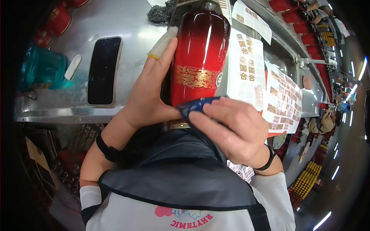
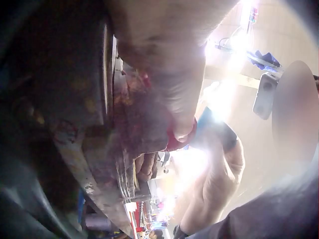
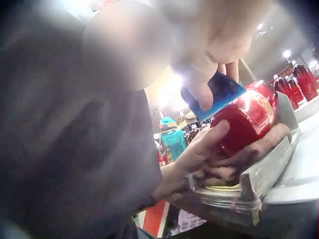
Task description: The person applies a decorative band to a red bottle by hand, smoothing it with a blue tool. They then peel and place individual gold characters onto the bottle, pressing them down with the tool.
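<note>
A glossy red bottle (image 1: 202, 50), dark toward its neck and banded with gold ornament, lies on its side in a cradle (image 3: 269, 164) with its neck pointing away from me. My left hand (image 1: 148, 92) lies along its left side, fingers straight and thumb reaching across near the base. A pale cloth cover (image 1: 163, 42), tied with a yellow band, wraps one of those fingers. Between right thumb and fingers I pinch a flat blue card (image 3: 219, 94). The right hand (image 1: 235, 127) holds its edge against the bottle below the gold band.
Left on the metal table (image 1: 77, 111) are a phone (image 1: 104, 71), a white roll (image 1: 73, 67) and a teal container (image 1: 42, 71). Sheets of gold stickers (image 1: 246, 65) lie right of the bottle. Steel wool (image 1: 162, 13) sits at the back; more red bottles (image 3: 301, 82) stand beyond.
</note>
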Demonstrator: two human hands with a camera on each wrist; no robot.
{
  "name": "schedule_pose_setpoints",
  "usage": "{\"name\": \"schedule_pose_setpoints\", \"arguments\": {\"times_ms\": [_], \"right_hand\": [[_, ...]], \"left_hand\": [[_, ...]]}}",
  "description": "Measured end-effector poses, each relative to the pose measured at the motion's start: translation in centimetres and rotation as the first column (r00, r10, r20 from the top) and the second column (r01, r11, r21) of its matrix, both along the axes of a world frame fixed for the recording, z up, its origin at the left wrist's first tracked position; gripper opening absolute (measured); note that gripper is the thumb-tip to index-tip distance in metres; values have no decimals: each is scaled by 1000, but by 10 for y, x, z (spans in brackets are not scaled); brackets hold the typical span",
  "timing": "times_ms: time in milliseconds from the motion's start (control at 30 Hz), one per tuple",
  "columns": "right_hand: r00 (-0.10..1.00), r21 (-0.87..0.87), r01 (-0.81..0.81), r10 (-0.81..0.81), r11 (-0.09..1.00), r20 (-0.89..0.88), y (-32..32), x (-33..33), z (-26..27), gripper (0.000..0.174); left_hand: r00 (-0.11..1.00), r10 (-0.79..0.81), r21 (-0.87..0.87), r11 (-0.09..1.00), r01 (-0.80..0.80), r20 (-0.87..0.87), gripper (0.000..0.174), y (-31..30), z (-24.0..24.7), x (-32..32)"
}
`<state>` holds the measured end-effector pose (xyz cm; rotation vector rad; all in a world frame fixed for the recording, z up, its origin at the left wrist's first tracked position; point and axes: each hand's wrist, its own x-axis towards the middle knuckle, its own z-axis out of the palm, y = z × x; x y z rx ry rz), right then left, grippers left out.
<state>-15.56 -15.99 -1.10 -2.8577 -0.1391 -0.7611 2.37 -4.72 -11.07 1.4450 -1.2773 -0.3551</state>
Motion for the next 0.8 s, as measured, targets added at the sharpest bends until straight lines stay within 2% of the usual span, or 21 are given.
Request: {"name": "schedule_pose_setpoints", "arguments": {"times_ms": [33, 100, 167, 233, 333, 433, 500, 600, 667, 700, 733, 800], "right_hand": [[1000, 3, 3, -3, 1000, 2, -2, -2, 2, 37], [999, 113, -28, 33, 993, -37, -9, -8, 10, 36], [996, 217, 90, -91, 972, -8, -13, -8, 15, 42], [987, 185, 161, -163, 970, -4, -20, -12, 15, 41], [983, 144, 182, -182, 973, -14, -22, -8, 10, 38], [989, 179, 149, -149, 972, -12, -17, -5, 7, 38], [990, 175, 142, -139, 974, -26, -17, -4, 5, 39], [986, 120, 163, -167, 979, 24, -18, 1, 3, 39], [997, -23, 79, -79, 997, 20, -15, 7, 6, 41], [997, -123, 55, -49, 991, 51, -11, 10, 3, 43], [996, -133, 59, -49, 989, 74, -11, 13, 2, 44], [992, -155, 99, -85, 983, 93, -14, 18, 3, 46]], "left_hand": [[1000, -2, 4, 1000, 2, -20, 125, -1, -1, 0], [1000, -9, 5, 1000, 9, -10, 125, 0, 1, 1], [1000, -14, 7, 1000, 14, 1, 126, 0, 1, 1], [999, -30, -5, 1000, 30, 42, 128, -1, 0, 3], [998, -61, 26, 998, 61, 14, 130, 0, 1, 4], [996, -40, 30, 999, 38, 79, 130, -1, 3, 4], [997, -33, 30, 999, 31, 63, 130, -1, 2, 4], [996, -24, 36, 999, 21, 85, 130, 0, 3, 5], [992, -14, 42, 999, 9, 123, 131, 1, 3, 6], [996, -19, 54, 998, 14, 82, 131, 1, 2, 5], [999, -23, 65, 998, 21, 39, 130, 1, 2, 5], [997, 3, 25, 1000, -5, 72, 130, -1, 3, 4]]}}
